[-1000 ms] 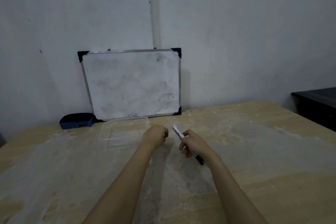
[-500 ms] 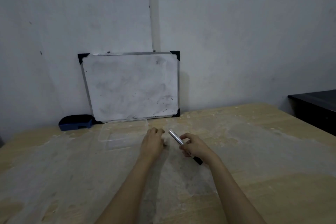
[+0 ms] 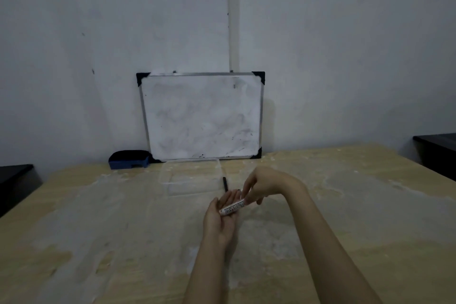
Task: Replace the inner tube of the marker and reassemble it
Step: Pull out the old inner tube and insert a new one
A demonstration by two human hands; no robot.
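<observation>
head view: since half a second ago the left hand [image 3: 222, 219] has turned palm up just below the frame's centre, and the white cylindrical marker barrel with black lettering [image 3: 232, 207] now lies across its loosely spread fingers [image 3: 233, 196]. the right hand [image 3: 265, 184] has swung over it, its fingers pinching the barrel's right end. a thin black tube-like piece [image 3: 225, 184] lies on the pale wooden desk [image 3: 98, 217] beside the clear plastic tray [image 3: 190, 180]. this suggests the barrel is being opened or refitted. its ends are hidden.
</observation>
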